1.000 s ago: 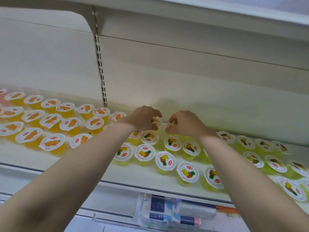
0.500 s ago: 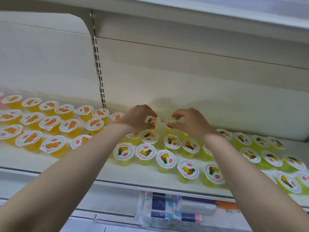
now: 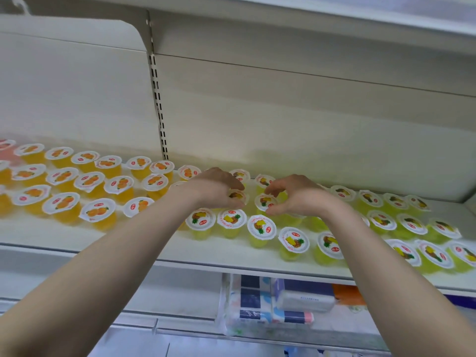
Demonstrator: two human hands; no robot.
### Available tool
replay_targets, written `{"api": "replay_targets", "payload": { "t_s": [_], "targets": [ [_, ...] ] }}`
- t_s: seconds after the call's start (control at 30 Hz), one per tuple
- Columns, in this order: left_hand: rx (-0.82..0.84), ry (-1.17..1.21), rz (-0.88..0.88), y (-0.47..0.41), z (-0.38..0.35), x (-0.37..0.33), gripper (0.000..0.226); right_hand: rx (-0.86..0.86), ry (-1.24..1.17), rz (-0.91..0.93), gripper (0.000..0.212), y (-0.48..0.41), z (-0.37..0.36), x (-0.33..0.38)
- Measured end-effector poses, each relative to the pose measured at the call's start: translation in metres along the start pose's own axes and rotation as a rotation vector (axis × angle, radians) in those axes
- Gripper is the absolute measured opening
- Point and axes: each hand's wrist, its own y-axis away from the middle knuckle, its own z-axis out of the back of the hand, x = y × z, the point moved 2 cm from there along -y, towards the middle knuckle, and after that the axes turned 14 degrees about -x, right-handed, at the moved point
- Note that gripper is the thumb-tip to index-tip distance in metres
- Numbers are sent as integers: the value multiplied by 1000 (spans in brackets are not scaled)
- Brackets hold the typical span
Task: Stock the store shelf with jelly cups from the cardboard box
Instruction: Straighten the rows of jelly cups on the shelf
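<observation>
Both my arms reach onto the white store shelf (image 3: 128, 243). My left hand (image 3: 215, 188) curls over a yellow pineapple jelly cup (image 3: 237, 195) in the second row from the back. My right hand (image 3: 296, 198) has fingers and thumb curled round the neighbouring yellow jelly cup (image 3: 265, 202). Two more yellow cups (image 3: 262, 180) stand just behind, against the back wall. Rows of yellow cups (image 3: 261, 226) fill the shelf in front and to the right. Orange jelly cups (image 3: 61, 202) fill the left part. The cardboard box is out of view.
A slotted metal upright (image 3: 159, 112) runs up the back wall. Another shelf (image 3: 309, 11) hangs close overhead. Below the shelf's front edge lie wrapped blue and white packs (image 3: 270, 302). Bare shelf surface shows along the front edge at the left.
Both hands have drawn back from the two cups at the back wall, which now stand free. Each hand now curls round a cup one row nearer.
</observation>
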Motion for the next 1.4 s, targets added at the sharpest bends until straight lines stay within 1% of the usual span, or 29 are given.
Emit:
{"api": "replay_targets", "payload": {
  "t_s": [0.27,0.4,0.53,0.63,0.7,0.8,0.83,0.9,0.97,1.03,1.23,1.4],
  "targets": [
    [-8,-65,-13,2,4,-4,53,-170,-50,-20,49,2,-18,4],
    [-28,-72,-11,5,1,0,48,-179,-38,-10,42,4,-20,7],
    [-23,-78,-24,8,-1,3,46,-191,-66,-7,41,9,-15,5],
    [-27,-97,-40,9,-2,6,50,-309,-109,-31,33,16,-5,2],
    [-46,-65,-50,11,-2,9,51,-394,-107,-55,26,22,1,-2],
    [-147,-5,-100,19,1,8,48,-463,-79,-98,22,32,8,-14],
    [-201,20,-134,22,1,5,46,-454,-46,-104,24,36,10,-18],
    [-274,90,-228,29,-1,-4,42,-373,23,-125,32,44,10,-26],
    [-271,105,-312,36,-7,-15,46,-281,81,-158,39,49,7,-29],
    [-254,81,-344,39,-15,-23,53,-254,134,-165,40,50,-1,-30],
    [-231,106,-292,40,-28,-21,64,-337,42,-180,35,43,-14,-32],
    [-231,87,-268,45,-27,-23,64,-340,40,-157,34,42,-15,-39]
  ]
}}
